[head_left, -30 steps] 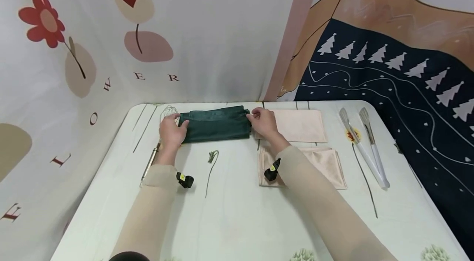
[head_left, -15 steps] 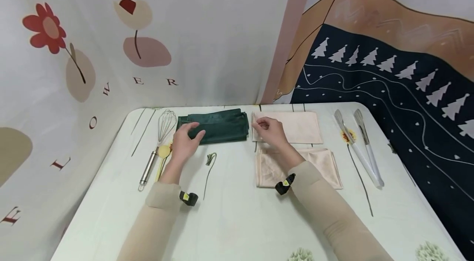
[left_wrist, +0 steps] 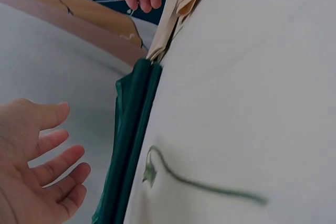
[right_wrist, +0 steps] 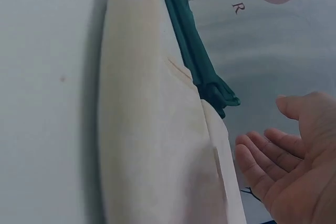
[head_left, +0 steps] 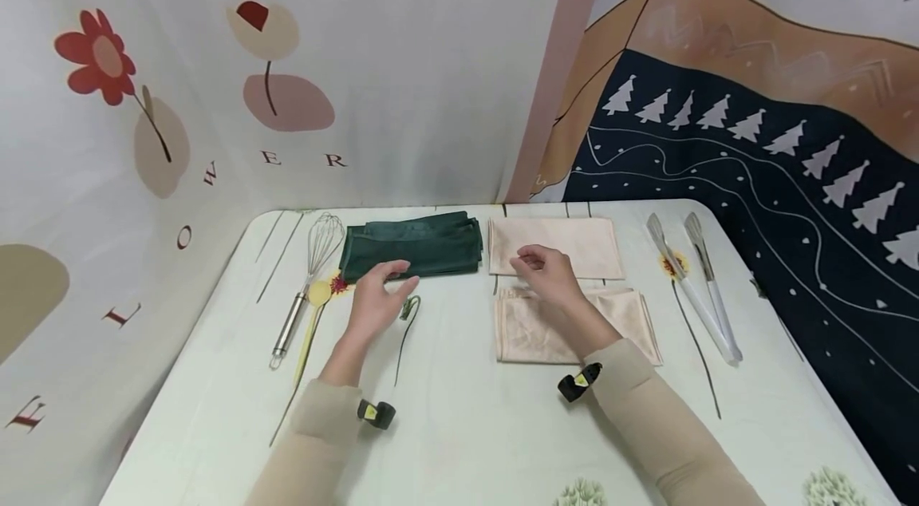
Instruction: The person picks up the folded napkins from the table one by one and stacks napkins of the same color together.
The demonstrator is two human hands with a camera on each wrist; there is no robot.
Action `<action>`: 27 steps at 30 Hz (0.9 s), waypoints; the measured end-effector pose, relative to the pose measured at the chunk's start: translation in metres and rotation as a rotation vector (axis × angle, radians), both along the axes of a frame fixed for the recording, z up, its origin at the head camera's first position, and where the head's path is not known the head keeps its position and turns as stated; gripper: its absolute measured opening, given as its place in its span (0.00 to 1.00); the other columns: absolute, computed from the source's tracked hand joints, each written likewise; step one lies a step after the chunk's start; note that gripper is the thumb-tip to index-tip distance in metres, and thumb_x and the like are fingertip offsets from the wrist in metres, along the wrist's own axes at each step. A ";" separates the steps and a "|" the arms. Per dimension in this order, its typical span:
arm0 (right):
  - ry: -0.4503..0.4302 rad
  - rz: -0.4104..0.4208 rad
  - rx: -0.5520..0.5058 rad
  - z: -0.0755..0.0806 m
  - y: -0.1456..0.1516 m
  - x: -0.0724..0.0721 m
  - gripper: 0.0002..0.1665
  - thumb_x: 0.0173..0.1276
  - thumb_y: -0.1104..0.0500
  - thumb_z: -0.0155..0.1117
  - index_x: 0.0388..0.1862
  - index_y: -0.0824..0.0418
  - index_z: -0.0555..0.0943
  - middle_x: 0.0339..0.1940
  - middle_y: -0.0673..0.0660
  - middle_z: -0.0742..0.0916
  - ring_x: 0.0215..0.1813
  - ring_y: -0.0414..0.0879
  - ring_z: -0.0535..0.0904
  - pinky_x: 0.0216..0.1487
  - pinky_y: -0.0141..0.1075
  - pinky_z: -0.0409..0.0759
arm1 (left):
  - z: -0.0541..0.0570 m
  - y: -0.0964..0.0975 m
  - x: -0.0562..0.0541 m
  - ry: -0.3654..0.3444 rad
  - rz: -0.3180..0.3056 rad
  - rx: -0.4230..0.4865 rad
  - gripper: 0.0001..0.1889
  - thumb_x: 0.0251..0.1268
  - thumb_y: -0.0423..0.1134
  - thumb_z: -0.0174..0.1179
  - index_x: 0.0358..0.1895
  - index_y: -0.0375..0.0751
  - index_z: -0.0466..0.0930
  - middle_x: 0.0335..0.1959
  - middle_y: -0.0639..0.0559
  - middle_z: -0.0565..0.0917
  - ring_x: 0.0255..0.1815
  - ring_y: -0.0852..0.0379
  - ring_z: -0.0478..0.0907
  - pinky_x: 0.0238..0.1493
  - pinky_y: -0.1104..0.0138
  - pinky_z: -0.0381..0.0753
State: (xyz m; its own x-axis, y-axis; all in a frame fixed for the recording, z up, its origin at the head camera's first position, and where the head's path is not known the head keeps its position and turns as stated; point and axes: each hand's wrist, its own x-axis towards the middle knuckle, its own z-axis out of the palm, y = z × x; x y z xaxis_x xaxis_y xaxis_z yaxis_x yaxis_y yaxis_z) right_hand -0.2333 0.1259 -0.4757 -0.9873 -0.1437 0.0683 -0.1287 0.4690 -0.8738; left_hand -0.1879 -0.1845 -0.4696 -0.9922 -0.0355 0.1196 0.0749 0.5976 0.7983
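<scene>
I see left hand (head_left: 375, 302) half-spread, right hand (head_left: 547, 276) loosely curled, both empty; folded green cloth (head_left: 412, 247) at table's (head_left: 459, 426) back, just left of peach cloth (head_left: 585, 247), likely light, floppy, slippery: pinch both short ends.

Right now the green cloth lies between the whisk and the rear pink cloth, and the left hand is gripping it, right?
No: the left wrist view shows the left hand empty and apart from the green cloth, which lies between the whisk and the rear pink cloth.
</scene>
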 end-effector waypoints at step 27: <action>-0.006 -0.032 -0.016 -0.009 0.063 0.043 0.24 0.76 0.54 0.63 0.61 0.70 0.79 0.51 0.64 0.86 0.54 0.57 0.83 0.56 0.45 0.82 | -0.017 0.045 0.025 -0.051 -0.039 0.098 0.20 0.67 0.38 0.69 0.58 0.32 0.82 0.55 0.41 0.85 0.55 0.46 0.81 0.60 0.55 0.80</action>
